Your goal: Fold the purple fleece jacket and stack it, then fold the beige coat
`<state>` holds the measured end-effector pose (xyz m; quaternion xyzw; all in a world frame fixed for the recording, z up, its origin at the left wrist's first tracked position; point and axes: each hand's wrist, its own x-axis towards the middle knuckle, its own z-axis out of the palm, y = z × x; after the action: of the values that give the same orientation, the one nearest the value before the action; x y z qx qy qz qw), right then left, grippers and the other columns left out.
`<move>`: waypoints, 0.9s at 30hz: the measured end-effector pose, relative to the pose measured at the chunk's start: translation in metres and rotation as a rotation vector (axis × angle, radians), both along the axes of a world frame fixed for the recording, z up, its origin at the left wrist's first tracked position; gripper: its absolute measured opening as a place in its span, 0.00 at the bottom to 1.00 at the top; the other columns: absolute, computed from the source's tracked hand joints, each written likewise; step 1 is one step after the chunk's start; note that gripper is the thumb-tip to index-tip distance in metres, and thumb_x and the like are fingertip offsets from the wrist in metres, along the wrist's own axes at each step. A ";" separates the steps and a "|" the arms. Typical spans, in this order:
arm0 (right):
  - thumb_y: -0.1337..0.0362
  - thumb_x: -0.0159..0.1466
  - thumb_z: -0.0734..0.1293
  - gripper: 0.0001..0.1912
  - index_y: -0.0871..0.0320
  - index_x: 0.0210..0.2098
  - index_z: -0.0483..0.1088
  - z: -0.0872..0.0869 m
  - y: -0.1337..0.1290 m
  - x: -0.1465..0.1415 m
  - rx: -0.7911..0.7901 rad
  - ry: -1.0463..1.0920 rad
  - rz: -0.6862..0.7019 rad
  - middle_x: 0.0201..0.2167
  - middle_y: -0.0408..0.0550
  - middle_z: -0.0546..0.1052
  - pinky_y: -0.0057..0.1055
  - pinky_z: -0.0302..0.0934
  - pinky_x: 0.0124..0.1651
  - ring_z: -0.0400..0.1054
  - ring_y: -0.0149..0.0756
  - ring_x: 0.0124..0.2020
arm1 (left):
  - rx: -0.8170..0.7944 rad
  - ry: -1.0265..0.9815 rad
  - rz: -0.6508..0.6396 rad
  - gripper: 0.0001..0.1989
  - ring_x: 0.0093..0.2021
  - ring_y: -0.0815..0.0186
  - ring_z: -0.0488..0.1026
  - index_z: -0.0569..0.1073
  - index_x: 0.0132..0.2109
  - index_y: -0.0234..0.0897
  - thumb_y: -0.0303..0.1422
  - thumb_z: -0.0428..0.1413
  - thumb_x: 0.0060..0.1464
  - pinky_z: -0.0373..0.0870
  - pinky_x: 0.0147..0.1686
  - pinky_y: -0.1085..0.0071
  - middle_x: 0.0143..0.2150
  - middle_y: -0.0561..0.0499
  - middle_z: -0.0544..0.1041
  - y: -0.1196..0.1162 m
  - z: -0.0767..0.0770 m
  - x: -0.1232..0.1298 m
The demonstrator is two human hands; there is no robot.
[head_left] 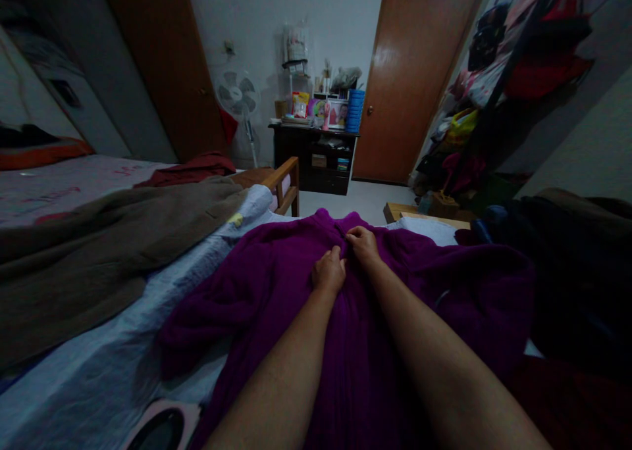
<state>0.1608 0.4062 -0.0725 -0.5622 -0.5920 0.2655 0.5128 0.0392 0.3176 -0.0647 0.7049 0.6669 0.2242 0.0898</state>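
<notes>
A purple zip-up jacket lies spread on the bed, front side up, its collar pointing away from me and its sleeves out to both sides. Near the collar, my left hand is closed on the jacket's front beside the zipper line. Just above it and to the right, my right hand pinches at the dark upper end of the zipper. The zipper pull itself is too small and dark to make out. Below my hands the zipper line runs down between my forearms and looks closed.
A brown garment lies on the left over a light blue sheet. A pink-rimmed round object sits at the lower left. Dark clothes are piled right. Beyond stand a wooden bed rail, a fan and a black cabinet.
</notes>
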 end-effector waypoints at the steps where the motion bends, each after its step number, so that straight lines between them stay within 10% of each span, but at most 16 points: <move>1: 0.63 0.50 0.66 0.04 0.57 0.25 0.71 0.001 0.003 0.001 0.004 -0.004 -0.003 0.24 0.42 0.75 0.30 0.62 0.37 0.68 0.35 0.29 | 0.005 -0.002 -0.006 0.09 0.43 0.61 0.76 0.68 0.47 0.42 0.36 0.53 0.60 0.66 0.39 0.70 0.44 0.48 0.77 0.000 -0.001 0.000; 27: 0.63 0.52 0.66 0.04 0.56 0.25 0.72 0.024 0.057 0.005 0.036 -0.060 -0.145 0.26 0.43 0.76 0.30 0.61 0.40 0.68 0.35 0.30 | -0.064 -0.019 -0.031 0.08 0.43 0.62 0.75 0.69 0.46 0.44 0.33 0.53 0.58 0.66 0.41 0.70 0.42 0.50 0.78 -0.001 0.003 -0.003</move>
<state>0.1655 0.4629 -0.0484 -0.6020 -0.5697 0.2000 0.5226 0.0365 0.3162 -0.0620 0.7098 0.6619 0.2079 0.1220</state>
